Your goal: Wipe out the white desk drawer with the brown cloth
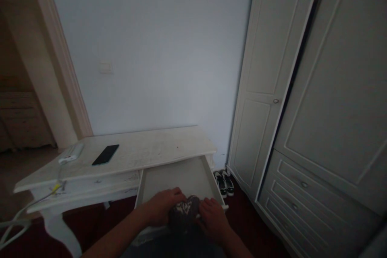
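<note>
Bundle (184, 213) gripped, left hand (163, 206), right hand (214, 217), fingers (207, 205) curled

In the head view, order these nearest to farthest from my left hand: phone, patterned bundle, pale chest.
1. Patterned bundle: touching the left hand.
2. Phone: left on the desk top.
3. Pale chest: far left, beyond the door frame.
</note>
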`<move>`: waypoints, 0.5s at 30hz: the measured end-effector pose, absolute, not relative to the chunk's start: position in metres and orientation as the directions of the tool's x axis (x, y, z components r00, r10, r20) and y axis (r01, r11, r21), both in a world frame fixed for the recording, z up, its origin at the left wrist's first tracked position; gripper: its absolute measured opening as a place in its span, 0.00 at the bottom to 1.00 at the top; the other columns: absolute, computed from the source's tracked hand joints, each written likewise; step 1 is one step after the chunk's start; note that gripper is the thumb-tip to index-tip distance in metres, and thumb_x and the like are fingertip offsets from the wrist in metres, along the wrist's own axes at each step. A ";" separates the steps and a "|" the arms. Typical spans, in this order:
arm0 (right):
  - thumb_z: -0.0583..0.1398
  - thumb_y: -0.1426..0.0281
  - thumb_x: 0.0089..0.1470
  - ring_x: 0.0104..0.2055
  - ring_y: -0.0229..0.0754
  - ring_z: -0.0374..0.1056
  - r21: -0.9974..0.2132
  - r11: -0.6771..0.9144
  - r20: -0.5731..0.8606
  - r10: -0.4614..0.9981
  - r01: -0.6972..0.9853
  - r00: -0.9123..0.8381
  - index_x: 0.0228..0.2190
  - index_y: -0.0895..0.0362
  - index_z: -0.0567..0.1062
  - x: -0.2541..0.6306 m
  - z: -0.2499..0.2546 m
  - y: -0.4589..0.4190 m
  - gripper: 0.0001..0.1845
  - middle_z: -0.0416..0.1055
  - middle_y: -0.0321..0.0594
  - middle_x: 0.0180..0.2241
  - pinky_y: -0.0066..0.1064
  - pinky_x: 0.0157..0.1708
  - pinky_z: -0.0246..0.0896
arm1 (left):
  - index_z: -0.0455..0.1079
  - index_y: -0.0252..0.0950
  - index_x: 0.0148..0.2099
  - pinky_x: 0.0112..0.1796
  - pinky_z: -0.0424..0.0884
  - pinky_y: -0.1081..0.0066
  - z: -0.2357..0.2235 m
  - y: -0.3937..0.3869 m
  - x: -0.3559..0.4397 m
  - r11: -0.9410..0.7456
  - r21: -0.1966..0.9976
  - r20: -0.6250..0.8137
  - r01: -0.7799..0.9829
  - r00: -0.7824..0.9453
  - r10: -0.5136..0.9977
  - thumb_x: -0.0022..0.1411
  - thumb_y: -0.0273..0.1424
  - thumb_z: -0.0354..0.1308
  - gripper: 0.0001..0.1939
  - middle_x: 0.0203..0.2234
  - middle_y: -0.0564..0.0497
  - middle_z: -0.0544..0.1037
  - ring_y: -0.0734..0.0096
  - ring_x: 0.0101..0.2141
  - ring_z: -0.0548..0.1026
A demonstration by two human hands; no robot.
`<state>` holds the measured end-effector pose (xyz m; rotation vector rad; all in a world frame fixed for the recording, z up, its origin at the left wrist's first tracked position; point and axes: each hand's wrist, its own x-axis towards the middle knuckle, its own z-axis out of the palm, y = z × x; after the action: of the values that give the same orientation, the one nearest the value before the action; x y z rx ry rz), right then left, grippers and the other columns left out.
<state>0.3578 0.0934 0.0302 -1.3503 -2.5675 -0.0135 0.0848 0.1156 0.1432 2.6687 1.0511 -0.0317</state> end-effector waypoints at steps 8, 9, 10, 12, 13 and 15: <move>0.63 0.61 0.66 0.50 0.53 0.68 -0.079 0.574 0.181 0.812 0.815 -0.555 0.46 0.55 0.73 0.357 0.035 0.093 0.12 0.76 0.44 0.46 0.43 0.50 0.56 | 0.73 0.47 0.58 0.54 0.70 0.64 0.123 0.109 0.087 -0.640 0.307 -0.087 0.704 0.690 0.718 0.51 0.22 0.59 0.31 0.58 0.48 0.76 0.56 0.54 0.77; 0.64 0.61 0.65 0.50 0.53 0.68 -0.076 0.576 0.181 0.811 0.814 -0.556 0.45 0.54 0.73 0.357 0.036 0.092 0.12 0.76 0.43 0.46 0.42 0.50 0.56 | 0.73 0.47 0.58 0.54 0.70 0.64 0.120 0.107 0.078 -0.629 0.301 -0.084 0.716 0.678 0.731 0.52 0.22 0.58 0.31 0.57 0.48 0.76 0.55 0.54 0.77; 0.64 0.60 0.65 0.50 0.52 0.68 -0.075 0.578 0.179 0.809 0.813 -0.559 0.45 0.54 0.73 0.357 0.037 0.092 0.12 0.76 0.43 0.46 0.42 0.50 0.56 | 0.73 0.47 0.58 0.54 0.70 0.64 0.118 0.105 0.067 -0.619 0.294 -0.086 0.729 0.665 0.742 0.53 0.22 0.58 0.31 0.57 0.48 0.76 0.55 0.55 0.76; 0.65 0.60 0.65 0.50 0.52 0.68 -0.076 0.583 0.175 0.807 0.809 -0.565 0.45 0.53 0.73 0.357 0.039 0.091 0.13 0.76 0.42 0.47 0.42 0.50 0.56 | 0.73 0.47 0.57 0.54 0.70 0.64 0.117 0.099 0.045 -0.586 0.267 -0.113 0.765 0.629 0.769 0.52 0.21 0.58 0.31 0.57 0.49 0.77 0.55 0.55 0.77; 0.65 0.60 0.66 0.50 0.52 0.67 -0.078 0.583 0.173 0.807 0.808 -0.565 0.45 0.54 0.73 0.357 0.040 0.091 0.13 0.76 0.42 0.47 0.42 0.50 0.56 | 0.74 0.47 0.57 0.53 0.70 0.65 0.118 0.096 0.034 -0.565 0.244 -0.135 0.788 0.605 0.785 0.51 0.20 0.57 0.31 0.57 0.49 0.77 0.56 0.55 0.77; 0.64 0.60 0.68 0.51 0.51 0.67 -0.083 0.584 0.173 0.807 0.808 -0.565 0.45 0.54 0.73 0.357 0.042 0.090 0.12 0.76 0.42 0.48 0.42 0.51 0.56 | 0.74 0.46 0.55 0.52 0.71 0.65 0.122 0.092 0.018 -0.506 0.190 -0.175 0.842 0.536 0.826 0.50 0.19 0.57 0.30 0.55 0.49 0.77 0.56 0.55 0.78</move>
<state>0.3571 0.0898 0.0424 -1.3513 -2.6206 -0.0077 0.0182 0.0921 0.1219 2.5246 1.4001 -0.0894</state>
